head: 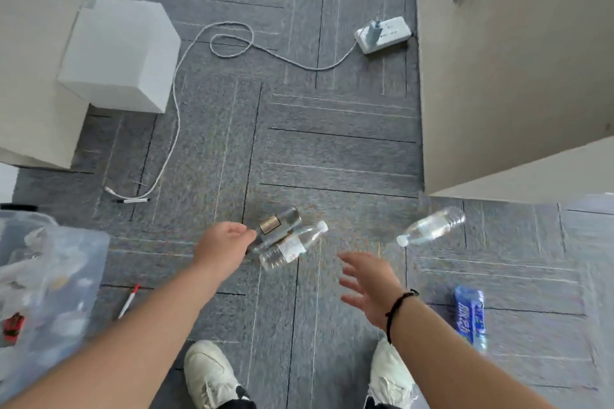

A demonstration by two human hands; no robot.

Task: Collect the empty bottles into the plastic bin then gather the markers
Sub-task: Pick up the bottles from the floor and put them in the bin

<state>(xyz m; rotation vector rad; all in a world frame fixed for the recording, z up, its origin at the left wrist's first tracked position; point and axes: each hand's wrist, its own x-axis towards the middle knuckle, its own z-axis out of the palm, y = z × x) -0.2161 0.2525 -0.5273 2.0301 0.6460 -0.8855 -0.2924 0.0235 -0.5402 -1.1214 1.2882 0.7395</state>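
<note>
The left hand (223,244) grips two bottles (285,239) together just beyond its fingers, sparing a trip to the bin (96,252) at its left, while the right hand (370,285), spread wide, reaches toward a third bottle (432,226) on the floor beyond it.

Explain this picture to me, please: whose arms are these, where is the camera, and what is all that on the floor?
There is no machine here: a person wears a camera on the head, looking down at the grey carpet. The left hand grips two plastic bottles together. The right hand is open, reaching toward another clear bottle lying on the floor. A blue-labelled bottle lies farther right. The clear plastic bin sits at the left, beside a red-and-white marker; a black-capped marker lies near a white cable running to a power strip.
</note>
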